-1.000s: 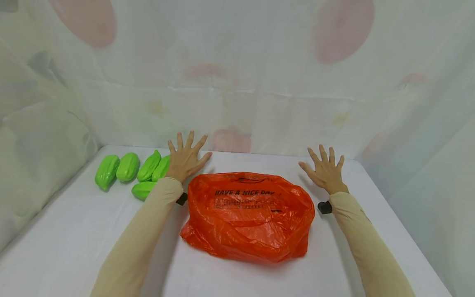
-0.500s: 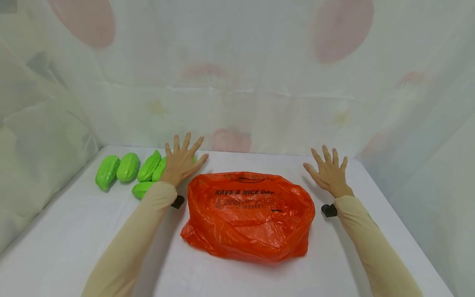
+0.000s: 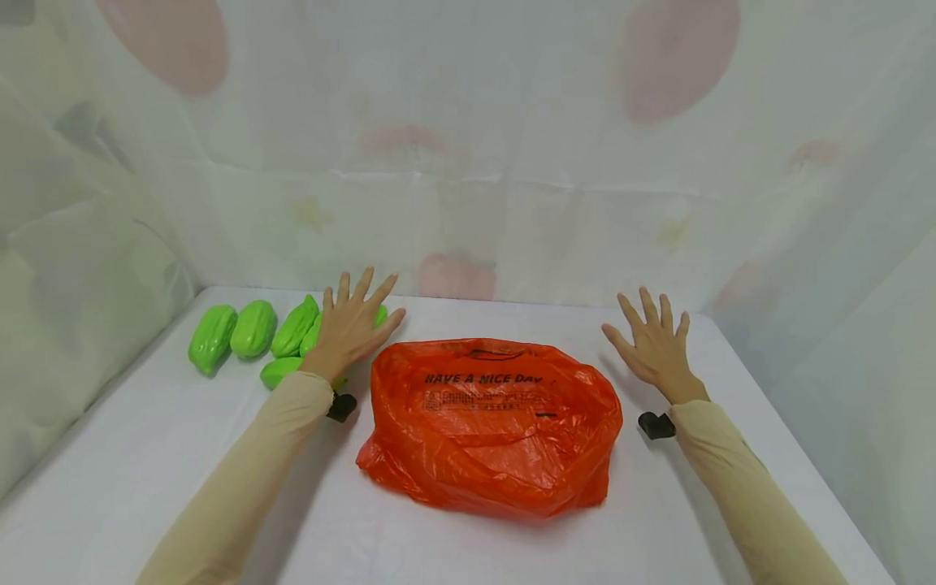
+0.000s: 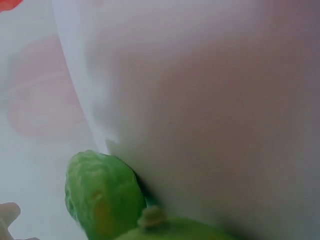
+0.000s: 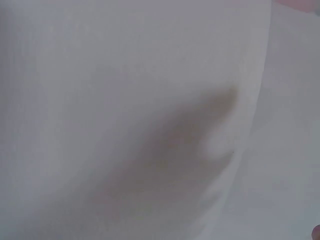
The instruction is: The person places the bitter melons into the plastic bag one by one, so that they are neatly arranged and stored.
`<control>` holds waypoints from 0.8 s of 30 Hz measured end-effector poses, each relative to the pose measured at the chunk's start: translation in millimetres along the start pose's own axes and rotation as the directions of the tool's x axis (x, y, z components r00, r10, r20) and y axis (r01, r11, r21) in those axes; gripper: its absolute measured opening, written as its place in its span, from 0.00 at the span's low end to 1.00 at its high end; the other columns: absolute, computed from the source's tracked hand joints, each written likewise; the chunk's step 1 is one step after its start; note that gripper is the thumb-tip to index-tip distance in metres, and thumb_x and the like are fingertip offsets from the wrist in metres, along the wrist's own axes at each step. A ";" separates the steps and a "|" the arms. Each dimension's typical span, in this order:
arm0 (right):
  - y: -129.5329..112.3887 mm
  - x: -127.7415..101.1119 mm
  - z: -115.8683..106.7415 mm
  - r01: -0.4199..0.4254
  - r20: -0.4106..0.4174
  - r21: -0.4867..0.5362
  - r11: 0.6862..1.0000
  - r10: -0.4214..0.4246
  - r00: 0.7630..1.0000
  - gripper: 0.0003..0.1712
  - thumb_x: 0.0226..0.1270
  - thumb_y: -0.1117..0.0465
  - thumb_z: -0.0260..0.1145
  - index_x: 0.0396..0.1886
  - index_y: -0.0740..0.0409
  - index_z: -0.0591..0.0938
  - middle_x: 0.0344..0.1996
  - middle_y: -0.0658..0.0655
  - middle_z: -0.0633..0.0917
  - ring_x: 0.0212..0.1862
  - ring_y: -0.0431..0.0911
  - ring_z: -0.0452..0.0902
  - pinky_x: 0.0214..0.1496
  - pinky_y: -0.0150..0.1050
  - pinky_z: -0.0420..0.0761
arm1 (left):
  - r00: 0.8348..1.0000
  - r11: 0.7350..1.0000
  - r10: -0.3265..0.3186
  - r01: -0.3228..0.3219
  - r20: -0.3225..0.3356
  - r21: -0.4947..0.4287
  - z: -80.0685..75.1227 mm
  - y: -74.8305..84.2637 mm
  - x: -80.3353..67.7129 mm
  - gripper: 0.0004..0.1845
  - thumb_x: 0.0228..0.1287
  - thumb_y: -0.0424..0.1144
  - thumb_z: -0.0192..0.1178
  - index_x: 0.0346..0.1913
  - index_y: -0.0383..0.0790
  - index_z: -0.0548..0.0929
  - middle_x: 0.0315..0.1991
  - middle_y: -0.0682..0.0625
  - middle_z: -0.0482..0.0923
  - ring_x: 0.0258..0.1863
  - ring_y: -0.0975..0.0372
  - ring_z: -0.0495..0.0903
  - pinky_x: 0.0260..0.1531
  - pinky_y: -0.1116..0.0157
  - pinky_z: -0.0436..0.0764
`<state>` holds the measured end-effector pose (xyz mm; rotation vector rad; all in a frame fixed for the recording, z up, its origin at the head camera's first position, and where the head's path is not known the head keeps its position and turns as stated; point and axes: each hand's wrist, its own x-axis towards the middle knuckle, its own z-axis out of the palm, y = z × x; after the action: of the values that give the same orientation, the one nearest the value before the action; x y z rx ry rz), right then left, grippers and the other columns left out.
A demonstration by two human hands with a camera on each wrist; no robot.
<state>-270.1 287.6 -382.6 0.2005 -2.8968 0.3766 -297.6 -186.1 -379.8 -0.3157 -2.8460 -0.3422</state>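
An orange-red plastic bag [image 3: 497,455] printed "HAVE A NICE DAY" lies on the white table, its mouth spread wide. My left hand [image 3: 347,329] hovers at the bag's far left with fingers spread, holding nothing. Beneath and beside it are several shiny green gourd-like vegetables [image 3: 253,329], some partly hidden by the hand. The left wrist view has one bumpy green gourd [image 4: 102,192] close up and a second with a stem stub [image 4: 175,231] at the bottom edge. To the right of the bag, my right hand [image 3: 658,349] is spread above the table, touching nothing.
A pale curtain [image 3: 468,146] with faded pink prints stands behind the table, and similar cloth hangs on both sides. White cloth [image 3: 168,455] covers the table. Dark wrist devices [image 3: 656,425] sit at both cuffs. The right wrist view holds only the hand's shadow and a fingertip.
Both hands have drawn slightly back toward me and outward, the left to the left and the right to the right. The bag and gourds stay in place.
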 end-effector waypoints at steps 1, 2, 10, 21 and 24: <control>-0.5 -0.9 -0.3 0.000 0.001 0.004 1.000 0.000 1.000 0.44 0.74 0.33 0.45 0.79 0.53 0.54 0.79 0.69 0.46 0.77 0.72 0.33 0.70 0.76 0.31 | 1.000 1.000 -0.001 0.001 0.000 -0.004 -0.9 -0.2 -1.2 0.37 0.71 0.64 0.44 0.79 0.59 0.53 0.81 0.41 0.45 0.77 0.34 0.41 0.70 0.30 0.42; -0.9 -1.8 -0.4 0.001 0.000 0.011 1.000 -0.001 1.000 0.44 0.74 0.34 0.45 0.79 0.54 0.54 0.79 0.69 0.46 0.77 0.72 0.33 0.70 0.76 0.31 | 1.000 1.000 -0.001 0.001 -0.001 -0.012 -2.0 -0.6 -2.5 0.36 0.72 0.64 0.44 0.79 0.59 0.53 0.80 0.41 0.45 0.77 0.34 0.41 0.70 0.30 0.42; -2.7 -10.0 0.2 0.015 0.012 0.056 0.998 -0.016 1.000 0.44 0.73 0.33 0.46 0.79 0.54 0.55 0.79 0.69 0.47 0.77 0.71 0.35 0.71 0.76 0.33 | 1.000 0.997 0.017 -0.016 0.005 -0.073 -8.1 -3.0 -14.6 0.36 0.73 0.65 0.40 0.79 0.58 0.53 0.80 0.41 0.47 0.77 0.35 0.44 0.70 0.31 0.43; -5.7 -28.4 -1.8 0.069 -0.017 0.178 0.982 -0.067 0.998 0.40 0.75 0.40 0.50 0.77 0.58 0.58 0.77 0.71 0.53 0.75 0.74 0.43 0.70 0.77 0.41 | 0.998 0.988 0.056 -0.060 -0.033 -0.144 -12.6 0.8 -29.0 0.33 0.75 0.60 0.44 0.78 0.55 0.58 0.79 0.40 0.50 0.76 0.35 0.48 0.69 0.31 0.49; -7.3 -33.9 -1.7 0.079 -0.014 0.209 0.975 -0.078 0.997 0.39 0.76 0.42 0.50 0.77 0.58 0.58 0.77 0.72 0.52 0.75 0.74 0.43 0.70 0.76 0.42 | 0.997 0.986 0.065 -0.071 -0.045 -0.152 -14.1 2.2 -33.8 0.32 0.76 0.57 0.44 0.77 0.53 0.59 0.79 0.39 0.51 0.75 0.34 0.50 0.69 0.31 0.50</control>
<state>-235.7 284.7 -387.0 0.3456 -2.8299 0.6678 -262.0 -193.8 -375.4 -0.4303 -2.7672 -0.5496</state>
